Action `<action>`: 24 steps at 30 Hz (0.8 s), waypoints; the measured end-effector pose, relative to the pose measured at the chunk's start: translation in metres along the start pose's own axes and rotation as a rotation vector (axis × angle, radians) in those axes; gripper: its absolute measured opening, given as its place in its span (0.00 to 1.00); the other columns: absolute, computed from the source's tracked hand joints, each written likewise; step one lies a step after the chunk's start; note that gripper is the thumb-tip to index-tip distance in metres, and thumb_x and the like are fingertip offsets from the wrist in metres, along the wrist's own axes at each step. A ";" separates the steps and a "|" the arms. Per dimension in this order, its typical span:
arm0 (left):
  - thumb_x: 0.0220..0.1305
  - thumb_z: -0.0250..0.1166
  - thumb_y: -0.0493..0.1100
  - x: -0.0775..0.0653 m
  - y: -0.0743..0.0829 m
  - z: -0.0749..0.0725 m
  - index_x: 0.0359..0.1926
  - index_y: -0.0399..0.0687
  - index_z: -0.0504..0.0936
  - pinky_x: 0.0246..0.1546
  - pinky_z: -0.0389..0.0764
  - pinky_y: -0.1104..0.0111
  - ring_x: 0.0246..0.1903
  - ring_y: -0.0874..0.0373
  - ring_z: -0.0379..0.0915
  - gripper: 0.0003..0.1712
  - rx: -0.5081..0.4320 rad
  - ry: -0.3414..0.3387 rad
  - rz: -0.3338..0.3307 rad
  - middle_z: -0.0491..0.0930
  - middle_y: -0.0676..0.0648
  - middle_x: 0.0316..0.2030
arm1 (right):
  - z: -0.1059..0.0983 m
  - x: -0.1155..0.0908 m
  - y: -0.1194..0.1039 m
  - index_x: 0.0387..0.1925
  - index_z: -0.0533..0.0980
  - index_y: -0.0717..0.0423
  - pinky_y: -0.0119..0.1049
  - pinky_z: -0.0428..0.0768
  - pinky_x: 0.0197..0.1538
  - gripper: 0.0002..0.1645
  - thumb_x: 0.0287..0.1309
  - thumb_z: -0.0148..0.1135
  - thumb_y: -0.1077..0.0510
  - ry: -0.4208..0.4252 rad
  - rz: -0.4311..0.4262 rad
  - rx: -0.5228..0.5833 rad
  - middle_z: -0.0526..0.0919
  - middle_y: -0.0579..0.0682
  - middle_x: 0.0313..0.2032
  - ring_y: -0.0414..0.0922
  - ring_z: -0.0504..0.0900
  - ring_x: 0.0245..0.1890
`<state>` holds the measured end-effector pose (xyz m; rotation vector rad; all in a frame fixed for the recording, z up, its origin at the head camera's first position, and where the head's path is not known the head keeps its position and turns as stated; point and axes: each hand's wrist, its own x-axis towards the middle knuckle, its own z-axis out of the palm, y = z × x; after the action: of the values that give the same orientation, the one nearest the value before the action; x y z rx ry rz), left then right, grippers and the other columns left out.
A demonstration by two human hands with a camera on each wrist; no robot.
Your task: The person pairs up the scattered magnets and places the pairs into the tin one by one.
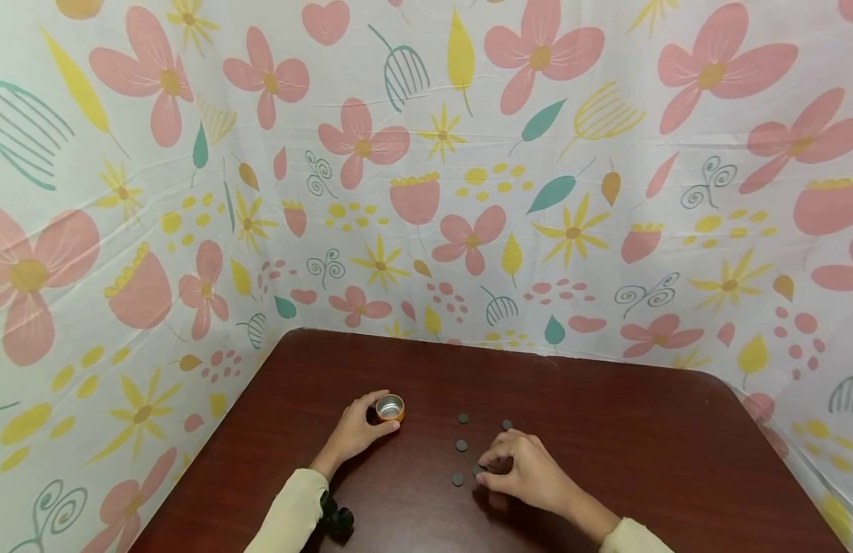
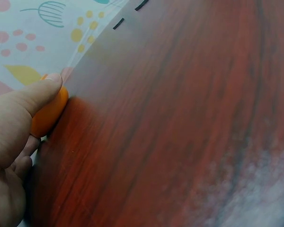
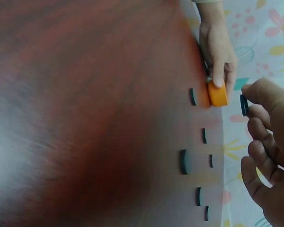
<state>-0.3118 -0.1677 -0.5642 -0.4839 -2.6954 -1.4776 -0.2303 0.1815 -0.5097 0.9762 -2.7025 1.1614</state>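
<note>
My left hand (image 1: pixel 353 430) grips a small round orange tin (image 2: pixel 52 112) standing on the table, thumb on one side and fingers on the other. The head view shows its silvery inside (image 1: pixel 390 409). To the right, my right hand (image 1: pixel 533 472) pinches a dark, thin disc (image 3: pixel 244 105) between thumb and index finger, its other fingers loosely bent. Three similar discs form a rough column between the hands: a far disc (image 1: pixel 464 418), a middle disc (image 1: pixel 461 445) and a near disc (image 1: pixel 457 479). Another disc (image 1: pixel 507 424) lies just beyond my right hand's knuckles.
The dark red-brown wooden table (image 1: pixel 398 361) has a glossy top. A white cloth with flower prints (image 1: pixel 426 230) hangs behind it and along the left side. A black device (image 1: pixel 338 521) sits at my left wrist, by the cream sleeve.
</note>
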 end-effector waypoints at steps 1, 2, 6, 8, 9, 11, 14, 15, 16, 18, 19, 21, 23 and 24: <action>0.62 0.75 0.53 0.000 0.000 0.000 0.72 0.46 0.71 0.61 0.73 0.44 0.65 0.44 0.70 0.42 0.000 0.000 0.000 0.76 0.44 0.64 | -0.001 0.003 0.001 0.36 0.89 0.39 0.44 0.84 0.44 0.04 0.59 0.76 0.49 0.000 -0.011 -0.006 0.82 0.31 0.33 0.33 0.79 0.33; 0.62 0.75 0.54 0.000 0.000 0.000 0.72 0.46 0.71 0.61 0.73 0.44 0.64 0.43 0.70 0.42 0.000 0.000 0.002 0.76 0.44 0.64 | -0.001 0.006 0.001 0.36 0.89 0.40 0.44 0.84 0.44 0.04 0.59 0.76 0.50 0.000 -0.024 -0.006 0.83 0.32 0.33 0.34 0.79 0.33; 0.62 0.75 0.54 0.001 0.000 0.000 0.72 0.46 0.72 0.61 0.73 0.44 0.64 0.43 0.71 0.42 0.012 0.002 0.008 0.76 0.43 0.63 | -0.003 0.020 0.006 0.36 0.89 0.41 0.32 0.78 0.32 0.04 0.59 0.76 0.51 0.001 -0.081 -0.005 0.83 0.33 0.33 0.36 0.77 0.33; 0.62 0.75 0.54 0.001 0.000 0.000 0.72 0.46 0.72 0.60 0.73 0.44 0.63 0.43 0.71 0.42 0.016 0.004 0.007 0.77 0.44 0.63 | -0.004 0.029 0.008 0.36 0.90 0.42 0.30 0.78 0.32 0.04 0.58 0.76 0.51 -0.001 -0.117 -0.006 0.84 0.34 0.34 0.37 0.77 0.34; 0.61 0.75 0.54 0.001 0.000 0.000 0.72 0.46 0.72 0.60 0.73 0.44 0.63 0.44 0.71 0.42 0.017 0.004 0.005 0.77 0.44 0.62 | -0.005 0.033 0.009 0.36 0.89 0.42 0.30 0.78 0.32 0.04 0.58 0.76 0.51 -0.005 -0.131 -0.010 0.84 0.33 0.34 0.36 0.77 0.34; 0.61 0.76 0.54 0.001 -0.001 0.000 0.71 0.46 0.72 0.60 0.74 0.44 0.63 0.44 0.72 0.41 0.017 0.006 0.003 0.77 0.44 0.62 | -0.005 0.043 0.010 0.37 0.89 0.42 0.30 0.79 0.34 0.04 0.58 0.76 0.51 -0.014 -0.162 -0.019 0.84 0.33 0.35 0.35 0.78 0.35; 0.61 0.76 0.55 0.001 -0.002 0.000 0.71 0.46 0.72 0.59 0.74 0.45 0.62 0.45 0.72 0.42 0.017 0.006 0.007 0.78 0.44 0.61 | -0.004 0.061 0.011 0.36 0.89 0.42 0.31 0.80 0.37 0.04 0.58 0.77 0.51 -0.026 -0.203 -0.034 0.84 0.33 0.35 0.34 0.78 0.37; 0.61 0.76 0.55 0.001 -0.002 -0.001 0.71 0.46 0.72 0.59 0.75 0.46 0.61 0.45 0.73 0.42 0.019 0.004 0.010 0.78 0.44 0.61 | -0.004 0.067 0.012 0.36 0.89 0.42 0.31 0.81 0.37 0.04 0.57 0.77 0.51 -0.029 -0.214 -0.035 0.84 0.33 0.35 0.35 0.79 0.36; 0.61 0.75 0.55 0.001 -0.003 -0.001 0.71 0.45 0.72 0.58 0.75 0.46 0.61 0.45 0.73 0.41 0.021 0.004 0.019 0.78 0.44 0.61 | -0.003 0.073 0.012 0.36 0.89 0.42 0.31 0.81 0.37 0.04 0.57 0.77 0.51 -0.031 -0.222 -0.038 0.84 0.34 0.35 0.37 0.79 0.36; 0.62 0.75 0.54 0.002 -0.003 -0.001 0.71 0.44 0.73 0.57 0.76 0.46 0.59 0.45 0.74 0.41 0.025 0.007 0.035 0.78 0.43 0.60 | 0.000 0.086 0.012 0.35 0.89 0.42 0.31 0.80 0.37 0.04 0.57 0.77 0.51 -0.040 -0.226 -0.045 0.84 0.35 0.34 0.39 0.80 0.35; 0.62 0.75 0.54 0.002 -0.003 -0.001 0.71 0.44 0.73 0.56 0.76 0.47 0.59 0.45 0.74 0.41 0.025 0.006 0.037 0.78 0.44 0.60 | 0.001 0.091 0.012 0.35 0.89 0.42 0.31 0.80 0.37 0.04 0.58 0.76 0.50 -0.045 -0.224 -0.046 0.84 0.35 0.34 0.40 0.80 0.35; 0.62 0.75 0.54 0.002 -0.004 -0.001 0.71 0.44 0.73 0.55 0.77 0.47 0.58 0.46 0.75 0.41 0.019 0.004 0.040 0.79 0.44 0.59 | 0.006 0.102 0.013 0.35 0.90 0.42 0.31 0.80 0.36 0.04 0.58 0.76 0.50 -0.057 -0.214 -0.045 0.84 0.36 0.34 0.40 0.80 0.34; 0.62 0.75 0.54 0.002 -0.004 -0.001 0.71 0.44 0.73 0.55 0.76 0.48 0.57 0.47 0.75 0.41 0.010 0.000 0.033 0.79 0.45 0.59 | 0.011 0.111 0.014 0.36 0.90 0.42 0.31 0.80 0.38 0.04 0.59 0.75 0.49 -0.062 -0.203 -0.048 0.84 0.36 0.34 0.39 0.80 0.35; 0.62 0.75 0.54 0.002 -0.004 0.000 0.71 0.44 0.72 0.55 0.76 0.49 0.57 0.48 0.75 0.41 0.005 -0.005 0.027 0.79 0.46 0.59 | 0.013 0.115 0.014 0.36 0.90 0.42 0.31 0.80 0.38 0.05 0.59 0.75 0.49 -0.063 -0.198 -0.049 0.84 0.36 0.34 0.38 0.80 0.36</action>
<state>-0.3147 -0.1693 -0.5667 -0.5220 -2.6843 -1.4648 -0.3278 0.1183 -0.4962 1.2586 -2.5939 1.0401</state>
